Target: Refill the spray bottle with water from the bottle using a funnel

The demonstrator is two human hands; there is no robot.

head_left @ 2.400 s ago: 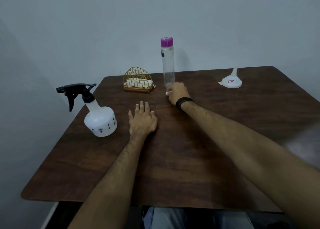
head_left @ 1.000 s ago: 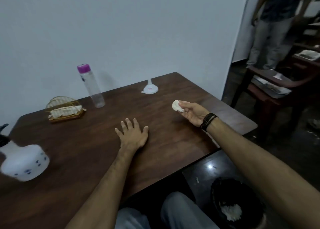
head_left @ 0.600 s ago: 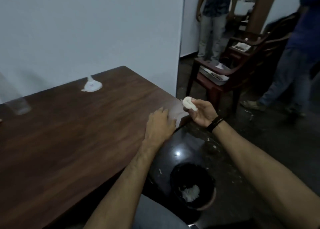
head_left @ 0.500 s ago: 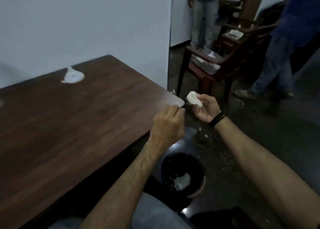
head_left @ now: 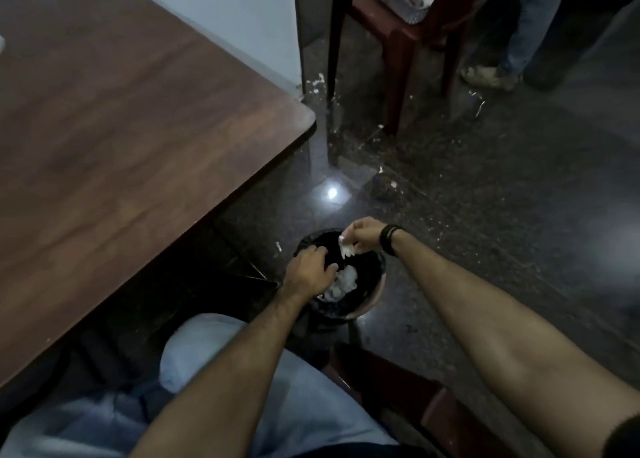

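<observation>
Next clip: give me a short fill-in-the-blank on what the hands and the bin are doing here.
1. The right hand pinches a white ____ of tissue.
2. Both hands hover over a black ____ on the floor.
3. The left hand holds ____.
4. The bin stands beside the wooden ____.

Missing words: wad; bin; nothing; table

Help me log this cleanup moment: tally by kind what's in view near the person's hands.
Hands: 2, left hand and right hand
Tissue wad in right hand's grip: 1
Bin: 1
Table: 1
Wristband: 1
Total: 6
</observation>
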